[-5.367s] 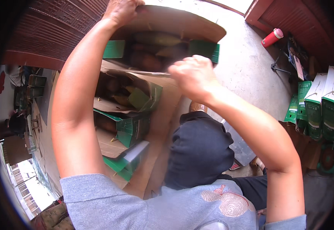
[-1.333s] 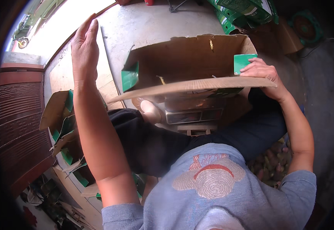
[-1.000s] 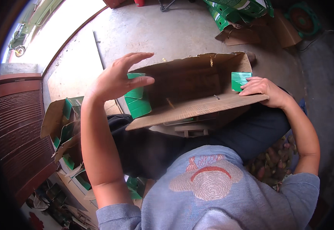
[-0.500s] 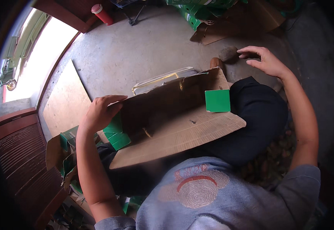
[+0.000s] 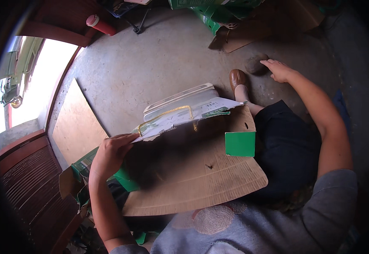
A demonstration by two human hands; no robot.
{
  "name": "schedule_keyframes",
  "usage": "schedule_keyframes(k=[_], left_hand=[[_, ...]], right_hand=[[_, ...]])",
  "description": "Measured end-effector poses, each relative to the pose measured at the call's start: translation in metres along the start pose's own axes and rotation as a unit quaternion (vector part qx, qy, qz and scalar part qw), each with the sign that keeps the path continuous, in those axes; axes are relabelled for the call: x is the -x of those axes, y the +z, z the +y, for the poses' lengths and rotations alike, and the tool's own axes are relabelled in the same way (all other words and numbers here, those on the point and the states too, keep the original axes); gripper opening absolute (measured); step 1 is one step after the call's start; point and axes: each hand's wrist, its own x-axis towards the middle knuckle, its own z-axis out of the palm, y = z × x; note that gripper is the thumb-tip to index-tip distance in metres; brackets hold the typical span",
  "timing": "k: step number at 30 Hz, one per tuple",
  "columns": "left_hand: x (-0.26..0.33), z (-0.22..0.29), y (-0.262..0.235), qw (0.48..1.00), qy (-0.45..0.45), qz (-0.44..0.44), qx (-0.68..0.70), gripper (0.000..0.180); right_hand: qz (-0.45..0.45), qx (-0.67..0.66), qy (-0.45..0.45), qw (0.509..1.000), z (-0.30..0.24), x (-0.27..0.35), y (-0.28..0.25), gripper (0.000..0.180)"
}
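Note:
An opened cardboard box (image 5: 193, 190) with bare brown insides lies across my lap, tilted. Its far wall shows a white printed outside with a torn edge and a yellow rope handle (image 5: 167, 112). A green flap (image 5: 240, 144) folds in at its right end. My left hand (image 5: 111, 154) is closed on the far-left corner of that torn wall, thumb side hidden. Out to the right, my right hand (image 5: 277, 70) stretches its fingers over a rounded grey-brown stone (image 5: 255, 65) on the floor; the fingertips overlap its right side, and whether they touch it I cannot tell.
A pale flat board (image 5: 78, 122) lies left of the box, near a slatted red-brown wooden panel (image 5: 36, 186). Green torn cartons (image 5: 218, 15) are piled at the far side. A red tumbler (image 5: 101, 25) stands far left. My brown shoe (image 5: 237, 77) is beyond the box.
The box has tipped and sits lower in view, with its white outer wall now showing. My right hand has reached to the stone. My left hand keeps hold of the box.

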Motion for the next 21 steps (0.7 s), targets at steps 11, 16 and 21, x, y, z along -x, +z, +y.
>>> schedule_keyframes(k=[11,16,21], left_hand=[[-0.013,-0.003,0.000,0.998,-0.052,-0.024,0.020,0.036],[-0.014,-0.004,0.000,0.998,-0.049,-0.028,0.002,0.039],[-0.021,-0.003,-0.001,0.998,-0.047,-0.030,0.014,0.041]], right_hand=[[0.020,0.103,0.066,0.992,-0.009,-0.092,0.018,0.106],[-0.022,0.173,0.077,0.982,-0.004,-0.101,0.033,0.112],[0.151,0.246,0.045,0.956,0.045,-0.091,0.109,0.116]])
